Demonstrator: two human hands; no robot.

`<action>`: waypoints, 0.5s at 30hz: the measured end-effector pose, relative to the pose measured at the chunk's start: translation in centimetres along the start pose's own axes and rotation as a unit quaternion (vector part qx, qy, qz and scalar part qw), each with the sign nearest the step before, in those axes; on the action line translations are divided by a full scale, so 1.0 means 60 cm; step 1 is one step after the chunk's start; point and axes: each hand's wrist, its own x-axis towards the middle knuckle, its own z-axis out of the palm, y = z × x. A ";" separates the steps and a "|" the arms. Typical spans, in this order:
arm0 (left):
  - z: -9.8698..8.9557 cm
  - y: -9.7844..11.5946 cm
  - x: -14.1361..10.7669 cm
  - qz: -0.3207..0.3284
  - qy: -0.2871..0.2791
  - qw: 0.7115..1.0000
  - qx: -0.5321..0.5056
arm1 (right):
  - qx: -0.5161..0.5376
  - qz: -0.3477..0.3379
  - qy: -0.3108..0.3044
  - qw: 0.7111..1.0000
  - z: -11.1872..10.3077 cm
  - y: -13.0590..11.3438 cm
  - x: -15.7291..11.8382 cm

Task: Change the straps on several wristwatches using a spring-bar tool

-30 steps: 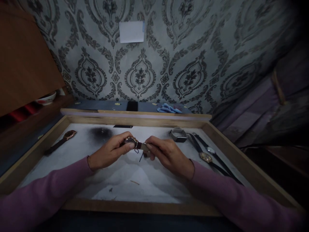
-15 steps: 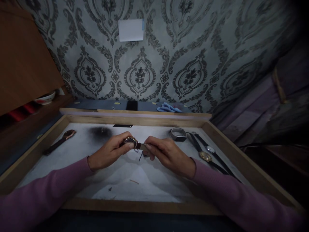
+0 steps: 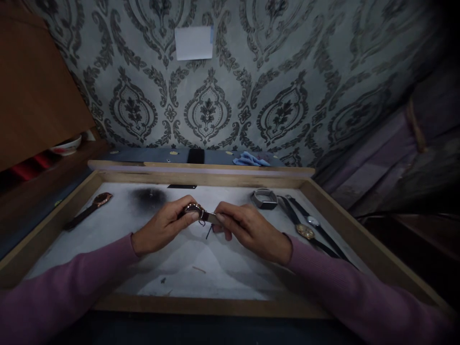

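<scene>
A round-cased watch (image 3: 194, 208) with a dark strap is held over the middle of a white-floored wooden tray (image 3: 201, 179). My left hand (image 3: 163, 227) is closed on its case, thumb near the dial. My right hand (image 3: 251, 229) pinches the strap end, where a pale flat piece (image 3: 212, 219) shows between the hands; whether it is part of the strap I cannot tell. A thin dark strip (image 3: 209, 232) hangs below the watch. The right fingertips are partly hidden behind the hand.
A brown-strapped watch (image 3: 88, 211) lies at the tray's left. To the right are a grey-banded watch (image 3: 265, 199), a gold-faced watch (image 3: 305, 232) and a silver-faced watch (image 3: 313, 221). Behind the tray are a blue cloth (image 3: 250, 159) and a dark phone-like object (image 3: 196, 156).
The right fingers have shifted slightly, and a little more of the pale piece shows between the hands. The left hand keeps its hold on the watch. The view has moved slightly.
</scene>
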 end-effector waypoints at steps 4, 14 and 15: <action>0.002 -0.004 -0.001 0.002 0.014 1.000 0.027 | 0.004 0.013 0.003 1.000 0.001 -0.004 0.000; 0.005 -0.003 -0.001 -0.005 0.026 0.999 0.026 | 0.003 0.020 0.012 1.000 -0.001 -0.007 0.002; 0.006 -0.003 -0.001 -0.008 0.026 0.999 0.025 | 0.000 0.022 0.011 1.000 -0.002 -0.008 0.002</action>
